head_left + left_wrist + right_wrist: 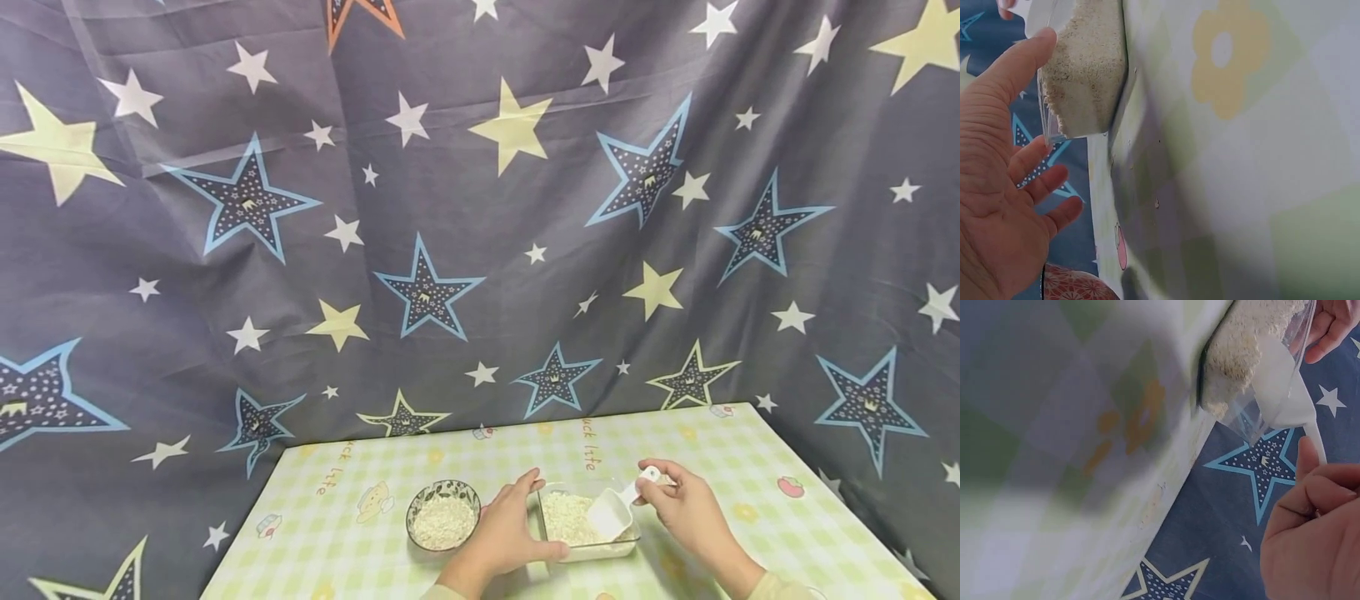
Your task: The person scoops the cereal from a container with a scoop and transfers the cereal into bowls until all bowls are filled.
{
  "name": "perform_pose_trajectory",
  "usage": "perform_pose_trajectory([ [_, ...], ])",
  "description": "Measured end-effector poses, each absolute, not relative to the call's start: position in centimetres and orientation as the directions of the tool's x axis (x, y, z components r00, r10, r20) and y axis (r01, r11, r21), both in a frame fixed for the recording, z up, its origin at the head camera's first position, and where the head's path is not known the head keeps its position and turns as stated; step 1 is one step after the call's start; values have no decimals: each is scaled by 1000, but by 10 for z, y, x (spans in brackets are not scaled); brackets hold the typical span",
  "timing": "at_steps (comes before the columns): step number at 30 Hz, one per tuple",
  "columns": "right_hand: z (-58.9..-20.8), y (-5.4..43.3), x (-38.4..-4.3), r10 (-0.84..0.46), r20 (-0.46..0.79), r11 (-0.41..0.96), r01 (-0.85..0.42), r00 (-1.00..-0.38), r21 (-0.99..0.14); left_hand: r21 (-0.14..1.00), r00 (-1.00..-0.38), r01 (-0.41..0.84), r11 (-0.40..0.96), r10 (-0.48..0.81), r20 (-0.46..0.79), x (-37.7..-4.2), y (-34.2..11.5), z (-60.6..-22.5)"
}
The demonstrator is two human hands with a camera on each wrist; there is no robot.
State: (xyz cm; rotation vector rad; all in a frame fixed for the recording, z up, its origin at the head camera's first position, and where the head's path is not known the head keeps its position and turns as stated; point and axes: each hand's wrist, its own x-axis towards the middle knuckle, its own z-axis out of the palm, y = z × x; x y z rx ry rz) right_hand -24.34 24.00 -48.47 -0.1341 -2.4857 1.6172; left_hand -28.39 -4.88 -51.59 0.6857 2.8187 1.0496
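Note:
A clear rectangular glass container [600, 552] holds pale, oat-like flakes [1088, 62]. My left hand [504, 533] spans its left end, with the thumb at the front side and the index finger toward the back corner; the other fingers are spread loosely [997, 169]. Between thumb and fingers, my right hand [686, 508] pinches the handle of a white scoop [611, 514]. The scoop's bowl is tilted down into the container, against the flakes, and part of it shows through the glass [1279, 381]. What lies inside the bowl cannot be made out.
Left of the container stands a round patterned bowl [443, 546] with similar flakes; its reddish outside [1075, 284] shows in the left wrist view. A green-checked cloth [795, 542] covers the table. Behind hangs a dark star-printed curtain [465, 208]. A few crumbs [1157, 203] lie on the cloth.

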Motion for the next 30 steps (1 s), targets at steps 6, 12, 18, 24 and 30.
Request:
perform_pose_trajectory([
  [6,-496,239,-242,251,-80,226,138,-965,-964,639,-905,375,672,415,96,-282,-48,-515],
  [12,-510,229,-236,305,-156,100,195,-940,-976,625,-912,371,686,397,105,-279,-47,-514],
  [18,-513,214,-234,303,-168,60,195,-938,-979,619,-915,370,693,386,115,-280,-45,-515],
  [24,-514,209,-233,296,-176,48,198,-939,-979,630,-916,365,686,387,109,-281,-46,-515],
  [30,-515,215,-234,322,-168,38,190,-932,-981,638,-913,367,677,392,109,-280,-47,-515],
])
